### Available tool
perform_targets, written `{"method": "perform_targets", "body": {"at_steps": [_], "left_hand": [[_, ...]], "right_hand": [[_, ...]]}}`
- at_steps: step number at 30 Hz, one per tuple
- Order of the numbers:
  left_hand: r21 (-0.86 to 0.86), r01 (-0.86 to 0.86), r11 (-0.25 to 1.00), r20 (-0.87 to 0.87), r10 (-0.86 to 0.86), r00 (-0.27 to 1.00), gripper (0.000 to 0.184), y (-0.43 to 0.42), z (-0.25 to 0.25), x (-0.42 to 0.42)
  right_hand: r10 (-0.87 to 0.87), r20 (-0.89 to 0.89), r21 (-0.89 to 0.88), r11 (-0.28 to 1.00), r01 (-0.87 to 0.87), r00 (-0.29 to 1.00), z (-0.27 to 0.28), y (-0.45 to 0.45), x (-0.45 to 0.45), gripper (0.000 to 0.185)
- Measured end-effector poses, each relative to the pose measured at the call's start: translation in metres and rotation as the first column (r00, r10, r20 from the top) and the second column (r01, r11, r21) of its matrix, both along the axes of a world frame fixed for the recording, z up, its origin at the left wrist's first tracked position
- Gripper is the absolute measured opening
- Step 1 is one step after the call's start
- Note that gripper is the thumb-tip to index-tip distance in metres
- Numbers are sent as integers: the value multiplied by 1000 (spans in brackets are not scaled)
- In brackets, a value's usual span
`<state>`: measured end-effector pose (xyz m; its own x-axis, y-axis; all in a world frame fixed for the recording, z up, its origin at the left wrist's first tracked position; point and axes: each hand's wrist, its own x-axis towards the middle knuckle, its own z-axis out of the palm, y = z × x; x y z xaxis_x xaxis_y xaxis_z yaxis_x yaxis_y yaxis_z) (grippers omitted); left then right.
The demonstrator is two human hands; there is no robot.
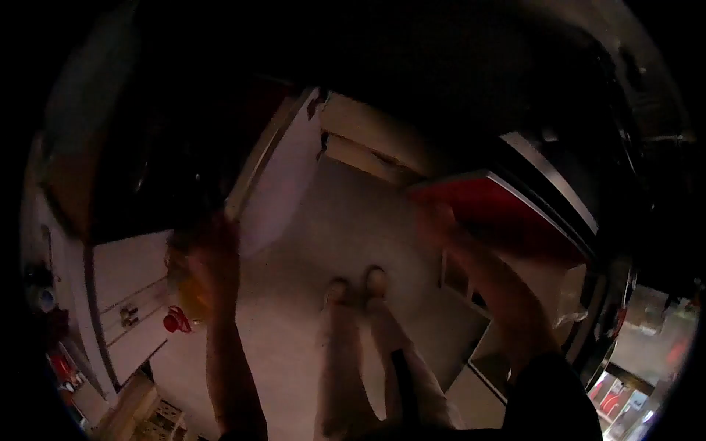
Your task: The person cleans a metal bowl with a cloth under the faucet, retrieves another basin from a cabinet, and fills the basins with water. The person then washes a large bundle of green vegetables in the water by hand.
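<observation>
Standing with left hand and right hand apart; white door, upper centre, already open.
Red-capped container, frame left, overlaps left hand; red panel, frame right, adjoins right hand. Grips, remaining steps: cannot tell.

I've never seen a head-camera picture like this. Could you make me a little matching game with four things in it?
Things:
1. Left hand
2. Right hand
3. Feet
4. Trousers

Place or colour:
A. Down on the floor
B. Beside the yellow thing
C. Pale
D. By the red panel

Right pairs: 1-B, 2-D, 3-A, 4-C. It is too dark and blurred to tell how either hand's fingers are set.
</observation>
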<state>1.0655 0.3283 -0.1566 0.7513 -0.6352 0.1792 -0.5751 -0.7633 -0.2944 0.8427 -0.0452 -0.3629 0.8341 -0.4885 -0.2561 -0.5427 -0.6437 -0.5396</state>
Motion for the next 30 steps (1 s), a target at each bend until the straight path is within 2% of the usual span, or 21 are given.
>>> {"method": "perform_targets", "body": {"at_steps": [1, 2, 3, 4, 5, 6, 8, 10, 11, 12, 14, 17, 18, 20, 22, 26, 29, 30], "left_hand": [[-258, -24, 966, -99, -2, 995, 19, 7, -7, 12], [-495, -71, 866, -190, -28, 981, 18, 15, -12, 18], [-509, -126, 852, -257, -11, 966, 19, 16, -11, 15], [-519, -178, 836, -321, 2, 947, 21, 9, -4, 9], [-527, -224, 820, -381, 8, 925, 23, 5, -3, 8], [-474, -142, 869, -243, 26, 970, 23, 7, -8, 8], [-324, 5, 946, 46, 11, 999, 24, 7, -18, 7], [-471, -66, 880, -89, 27, 996, 21, 2, -16, 5], [-537, -108, 837, -157, 27, 987, 20, -1, -17, 3], [-571, -51, 819, -62, 19, 998, 18, -3, -19, 2], [-622, 76, 779, 130, 7, 991, 16, -8, -23, -5], [-632, 47, 773, 36, -31, 999, 15, -20, -31, -42], [-682, 45, 730, -29, -88, 996, 15, -30, -40, -46], [-766, 30, 642, -140, -212, 967, 15, -43, -60, -56], [-788, -77, 610, -247, -199, 949, 17, -46, -74, -60], [-826, -250, 505, -388, -188, 902, 22, -49, -104, -72], [-749, -338, 569, -513, -176, 840, 19, -51, -131, -89], [-768, -381, 515, -536, -190, 823, 19, -54, -145, -97]], "right_hand": [[-136, -85, 359, 920, 158, 987, -13, -10, 9, 23], [-122, -165, 436, 881, 183, 979, -28, -14, 14, 23], [-100, -246, 501, 838, 215, 964, -41, -16, 21, 24], [23, -289, 343, 936, 81, 957, -52, -16, 29, 24], [133, -346, 181, 981, -73, 929, -62, -15, 37, 25], [225, -415, 22, 971, -238, 881, -71, -14, 46, 25], [317, -593, -211, 826, -522, 740, -77, -12, 62, 26], [320, -757, -295, 610, -736, 569, -76, -10, 73, 27], [319, -788, -299, 549, -781, 526, -80, -11, 73, 27], [319, -794, -309, 521, -795, 518, -85, -13, 74, 27], [321, -755, -338, 557, -759, 572, -98, -16, 76, 28], [323, -615, -335, 718, -610, 719, -134, -10, 70, 28], [304, -563, -309, 785, -537, 768, -152, -7, 62, 29], [255, -492, -225, 886, -405, 832, -182, 8, 33, 29], [193, -447, -110, 957, -268, 873, -200, 25, -3, 30], [57, -444, 126, 992, 0, 894, -212, 43, -82, 31], [-53, -464, 251, 950, 188, 884, -215, 37, -130, 32], [-92, -462, 275, 931, 241, 882, -218, 31, -139, 32]]}}
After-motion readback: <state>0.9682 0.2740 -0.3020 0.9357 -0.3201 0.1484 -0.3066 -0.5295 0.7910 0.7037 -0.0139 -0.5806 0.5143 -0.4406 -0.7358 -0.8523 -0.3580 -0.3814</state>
